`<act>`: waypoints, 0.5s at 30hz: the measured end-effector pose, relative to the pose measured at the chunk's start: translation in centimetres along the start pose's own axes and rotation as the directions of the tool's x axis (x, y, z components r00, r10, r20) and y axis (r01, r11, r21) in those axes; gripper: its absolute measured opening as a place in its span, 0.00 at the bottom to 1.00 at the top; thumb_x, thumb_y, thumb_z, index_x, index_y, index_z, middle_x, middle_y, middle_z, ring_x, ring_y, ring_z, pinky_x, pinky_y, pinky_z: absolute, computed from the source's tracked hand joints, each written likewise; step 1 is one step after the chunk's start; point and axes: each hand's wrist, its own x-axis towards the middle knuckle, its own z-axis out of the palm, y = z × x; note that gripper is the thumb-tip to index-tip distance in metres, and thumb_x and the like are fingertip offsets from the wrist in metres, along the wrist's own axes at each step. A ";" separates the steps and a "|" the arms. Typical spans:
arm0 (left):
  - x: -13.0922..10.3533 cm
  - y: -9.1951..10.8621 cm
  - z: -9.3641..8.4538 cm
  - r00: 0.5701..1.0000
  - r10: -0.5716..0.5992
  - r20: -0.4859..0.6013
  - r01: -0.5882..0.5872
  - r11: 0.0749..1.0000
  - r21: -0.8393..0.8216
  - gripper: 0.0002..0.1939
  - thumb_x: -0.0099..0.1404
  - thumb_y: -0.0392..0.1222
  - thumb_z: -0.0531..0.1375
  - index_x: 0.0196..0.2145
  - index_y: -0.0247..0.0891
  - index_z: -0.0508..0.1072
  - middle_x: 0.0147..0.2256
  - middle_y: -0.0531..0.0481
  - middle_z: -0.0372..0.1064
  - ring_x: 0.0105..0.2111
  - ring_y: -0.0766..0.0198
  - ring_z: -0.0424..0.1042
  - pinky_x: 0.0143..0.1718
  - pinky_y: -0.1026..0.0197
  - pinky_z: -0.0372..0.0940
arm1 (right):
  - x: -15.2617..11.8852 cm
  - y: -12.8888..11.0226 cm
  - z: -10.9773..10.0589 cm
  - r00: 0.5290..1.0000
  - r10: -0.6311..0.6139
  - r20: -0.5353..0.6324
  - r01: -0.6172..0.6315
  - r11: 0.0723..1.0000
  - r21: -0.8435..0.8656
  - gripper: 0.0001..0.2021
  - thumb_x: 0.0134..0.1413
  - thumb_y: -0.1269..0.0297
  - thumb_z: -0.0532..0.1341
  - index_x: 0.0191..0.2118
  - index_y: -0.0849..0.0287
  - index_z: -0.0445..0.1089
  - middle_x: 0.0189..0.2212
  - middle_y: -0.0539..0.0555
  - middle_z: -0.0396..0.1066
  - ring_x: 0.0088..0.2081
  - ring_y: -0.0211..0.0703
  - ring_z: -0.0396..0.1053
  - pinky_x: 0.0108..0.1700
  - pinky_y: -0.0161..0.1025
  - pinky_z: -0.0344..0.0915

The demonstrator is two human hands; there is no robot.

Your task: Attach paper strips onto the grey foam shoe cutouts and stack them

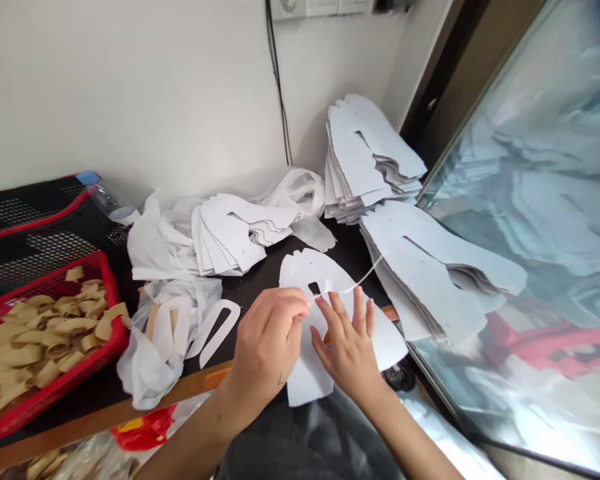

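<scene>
A white horseshoe-shaped piece (pixel 305 373) lies at the front edge of the dark table, its slot facing me. Over its slot, my left hand (pixel 275 333) is closed, thumb and fingertips pinching one end of a thin white strip (pixel 364 277). The strip curves up to the right, its far end near the right stack. Fingers apart, my right hand (pixel 347 340) rests on the piece, palm down, with its fingertips just below the strip.
Stacks of similar white pieces stand at the centre (pixel 230 233), back right (pixel 360 153) and right (pixel 420 267). Plastic bags (pixel 150 380) and a red basket (pixel 111 293) of tan curled pieces are on the left. A glass panel (pixel 545 220) borders the right side.
</scene>
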 end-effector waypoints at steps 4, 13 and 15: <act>0.4 0.3 0.1 0.998 -0.055 -0.021 0.054 0.997 -0.049 0.12 0.64 0.22 0.58 0.36 0.39 0.66 0.35 0.52 0.73 0.36 0.67 0.73 0.40 0.64 0.69 | -0.5 0.2 0.6 1.000 0.018 -0.012 -0.020 0.982 -0.187 0.30 0.61 0.69 0.58 0.68 0.50 0.58 0.65 0.57 0.63 0.73 0.66 0.30 0.68 0.73 0.35; 1.6 0.1 -0.2 0.963 -0.253 -0.089 0.218 0.933 -0.287 0.11 0.63 0.26 0.63 0.35 0.39 0.66 0.35 0.53 0.70 0.38 0.66 0.73 0.40 0.62 0.69 | 1.2 3.4 -2.3 0.921 0.365 0.137 -0.389 0.830 0.400 0.21 0.64 0.57 0.59 0.61 0.51 0.66 0.62 0.59 0.65 0.67 0.59 0.56 0.68 0.63 0.49; 1.4 0.1 0.2 0.939 -0.340 -0.040 0.303 0.880 -0.365 0.10 0.64 0.28 0.64 0.37 0.40 0.68 0.35 0.53 0.70 0.38 0.65 0.73 0.41 0.62 0.70 | 2.1 2.9 -3.1 0.874 0.397 0.279 -0.471 0.558 0.683 0.18 0.65 0.53 0.58 0.58 0.49 0.67 0.58 0.56 0.69 0.61 0.53 0.64 0.65 0.55 0.56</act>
